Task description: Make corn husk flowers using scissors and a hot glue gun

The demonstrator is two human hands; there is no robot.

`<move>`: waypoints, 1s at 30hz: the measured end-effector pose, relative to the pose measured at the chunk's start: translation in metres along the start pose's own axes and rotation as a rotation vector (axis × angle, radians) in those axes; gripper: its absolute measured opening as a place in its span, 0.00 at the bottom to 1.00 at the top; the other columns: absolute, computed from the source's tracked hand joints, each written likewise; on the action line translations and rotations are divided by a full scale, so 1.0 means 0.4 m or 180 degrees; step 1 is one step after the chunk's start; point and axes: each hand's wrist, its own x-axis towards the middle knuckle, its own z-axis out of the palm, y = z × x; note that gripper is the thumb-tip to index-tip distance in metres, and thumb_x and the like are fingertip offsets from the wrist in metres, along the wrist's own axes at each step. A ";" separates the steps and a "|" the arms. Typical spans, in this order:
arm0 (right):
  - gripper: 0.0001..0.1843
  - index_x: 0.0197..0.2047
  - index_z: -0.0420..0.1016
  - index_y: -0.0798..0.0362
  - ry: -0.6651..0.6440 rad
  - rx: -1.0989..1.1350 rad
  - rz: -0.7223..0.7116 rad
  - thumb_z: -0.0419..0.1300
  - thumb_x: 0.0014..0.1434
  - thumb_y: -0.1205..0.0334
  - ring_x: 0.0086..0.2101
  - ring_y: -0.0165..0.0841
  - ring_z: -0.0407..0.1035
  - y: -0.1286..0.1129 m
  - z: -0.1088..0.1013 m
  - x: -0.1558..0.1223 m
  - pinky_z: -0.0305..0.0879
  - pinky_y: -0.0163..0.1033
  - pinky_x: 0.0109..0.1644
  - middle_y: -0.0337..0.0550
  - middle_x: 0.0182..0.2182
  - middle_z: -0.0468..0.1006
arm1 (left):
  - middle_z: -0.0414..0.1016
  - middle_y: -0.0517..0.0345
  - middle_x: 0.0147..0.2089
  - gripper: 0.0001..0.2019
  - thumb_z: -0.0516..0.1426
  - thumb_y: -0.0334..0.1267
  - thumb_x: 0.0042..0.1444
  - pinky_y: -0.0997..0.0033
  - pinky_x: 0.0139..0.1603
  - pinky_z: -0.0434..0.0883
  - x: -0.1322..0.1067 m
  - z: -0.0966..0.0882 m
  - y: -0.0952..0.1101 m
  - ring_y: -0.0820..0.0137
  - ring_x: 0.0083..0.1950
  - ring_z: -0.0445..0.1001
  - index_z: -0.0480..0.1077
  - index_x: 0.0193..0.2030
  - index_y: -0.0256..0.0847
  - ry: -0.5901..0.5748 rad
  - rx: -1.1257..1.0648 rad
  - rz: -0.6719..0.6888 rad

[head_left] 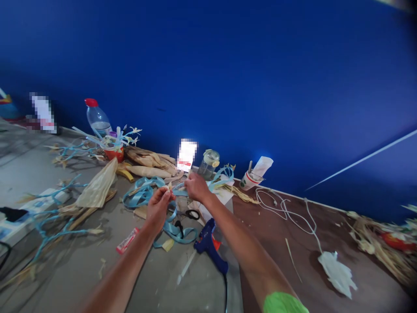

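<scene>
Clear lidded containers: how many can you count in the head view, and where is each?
2: the red-capped bottle at the left, near the blue wall; the pale-lidded jar just beyond the right hand. Others may be hidden.

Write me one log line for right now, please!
left hand: pinching small pale piece; right hand: beside light-blue ribbon, grip unclear; blue glue gun: on table

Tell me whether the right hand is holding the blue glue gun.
No: the blue glue gun lies on the work surface, with the right hand farther back, apart from it.
</scene>
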 end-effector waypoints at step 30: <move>0.08 0.30 0.73 0.55 0.0116 0.3459 0.1009 0.59 0.48 0.60 0.21 0.24 0.59 -0.043 -0.005 -0.050 0.57 0.32 0.26 0.33 0.21 0.69 | 0.74 0.59 0.26 0.13 0.65 0.45 0.47 0.73 0.34 0.66 -0.041 0.020 0.020 0.74 0.28 0.70 0.71 0.30 0.37 -0.1102 0.0329 -0.0483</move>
